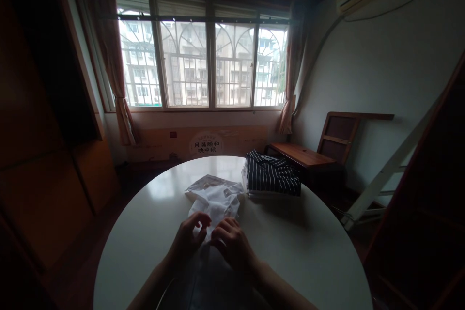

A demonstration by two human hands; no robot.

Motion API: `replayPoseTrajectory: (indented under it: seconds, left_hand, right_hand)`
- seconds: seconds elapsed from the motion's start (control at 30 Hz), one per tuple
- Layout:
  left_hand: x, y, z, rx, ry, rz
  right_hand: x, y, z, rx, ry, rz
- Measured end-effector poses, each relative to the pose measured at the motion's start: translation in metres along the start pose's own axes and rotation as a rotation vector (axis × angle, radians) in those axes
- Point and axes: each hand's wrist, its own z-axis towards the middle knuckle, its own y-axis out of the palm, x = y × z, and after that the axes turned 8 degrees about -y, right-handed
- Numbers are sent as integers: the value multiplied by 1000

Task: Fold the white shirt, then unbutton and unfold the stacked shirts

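Note:
A crumpled white garment (214, 198) lies spread on the round white table in front of me, its wider part pointing away. At its narrow near end, my left hand (191, 233) curls its fingers and thumb around the cloth's left edge. My right hand (232, 242) is closed on the same end from the right, knuckles up. Both hands almost meet, and the fingertips' exact hold is partly hidden in shadow. To the right of the garment sits a stack of folded clothes with a black-and-white striped shirt (272, 174) on top and white cloth beneath.
The round table (138, 247) has a glossy top. Beyond it are a printed cardboard panel (163, 143) below the window (207, 63) and a low wooden bench (303, 152). A white stepladder (392, 169) leans at the right, and a wooden cabinet (39, 193) stands left.

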Motion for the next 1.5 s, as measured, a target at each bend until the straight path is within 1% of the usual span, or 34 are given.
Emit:
replayPoseTrajectory:
  seconds: [0.07,0.17,0.23,0.33,0.4,0.53,0.7,0.87,1.0,1.13,1.23,1.33,1.5]
  left_hand:
    - [4,-7,-1,-213,-56,-70]
    - [3,-20,-2,-425,-161,-180]
    - [-1,-24,-4,-506,-202,-213]
    - [-12,-21,-5,-547,-224,-249]
    - [-18,-15,-5,-552,-222,-257]
    - [-23,-5,-3,-493,-193,-179]
    - [-24,-1,-2,-435,-149,-90]
    - [-26,2,-1,-375,-109,-5]
    - [-28,3,0,-379,-114,7]
    - [-27,2,-1,-379,-97,33]
    - [-27,1,-1,-396,-109,25]
    - [-29,1,0,-412,-140,9]
    - [-31,2,1,-416,-160,12]
  right_hand:
    - [1,-2,0,15,-9,-6]
    - [2,-4,-1,26,-16,-12]
    - [3,-4,-3,22,-32,-22]
    - [4,-2,-4,10,-58,-51]
    - [4,-1,-4,1,-70,-70]
    - [2,-1,-3,-17,-75,-78]
    - [2,-1,-3,-16,-62,-62]
    - [4,3,-5,-21,-37,-29]
    - [2,1,-5,-76,4,9]
    - [-3,-8,-3,-165,48,62]
    - [-3,-13,-2,-212,51,82]
    - [-1,-13,-2,-228,43,75]
    - [2,-5,-5,-211,24,35]
